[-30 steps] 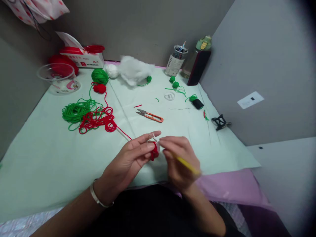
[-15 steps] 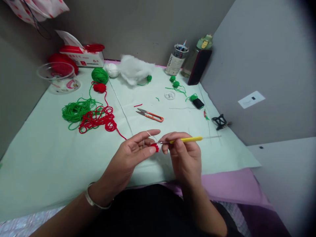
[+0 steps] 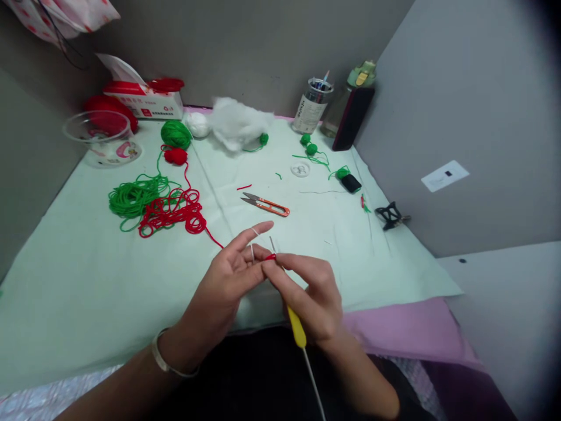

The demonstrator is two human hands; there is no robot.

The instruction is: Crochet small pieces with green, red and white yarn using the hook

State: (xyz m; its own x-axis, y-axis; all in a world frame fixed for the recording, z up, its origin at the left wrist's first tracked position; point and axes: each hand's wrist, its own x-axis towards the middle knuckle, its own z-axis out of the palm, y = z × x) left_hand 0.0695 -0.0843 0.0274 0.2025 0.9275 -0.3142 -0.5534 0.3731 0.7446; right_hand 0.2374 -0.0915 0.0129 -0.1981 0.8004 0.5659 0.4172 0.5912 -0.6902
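Between thumb and fingers, my left hand [image 3: 230, 272] pinches a small red and white crochet piece [image 3: 271, 257], with white yarn looped over its raised index finger. My right hand [image 3: 309, 292] closes around a crochet hook with a yellow handle [image 3: 297, 327]; its thumb and index fingertips meet at the crochet piece. The metal tip points up and away past the piece, and the long rear shaft slants down toward my lap. Fingers cover most of the piece. Beyond the hands lie orange-handled thread snips [image 3: 265, 204].
Tangled red yarn [image 3: 173, 213] and green yarn [image 3: 134, 199] lie left. Behind are a plastic tub [image 3: 103, 140], a tissue box [image 3: 151, 105], white stuffing [image 3: 239, 123], a pen holder [image 3: 312, 108] and a water bottle [image 3: 337, 111]. Small green balls [image 3: 311, 149] and a black stand [image 3: 391, 216] sit right.
The hook has swung from pointing left, nearly level, to pointing away with its handle toward me. My right hand has turned and its fingertips now press against the crochet piece.
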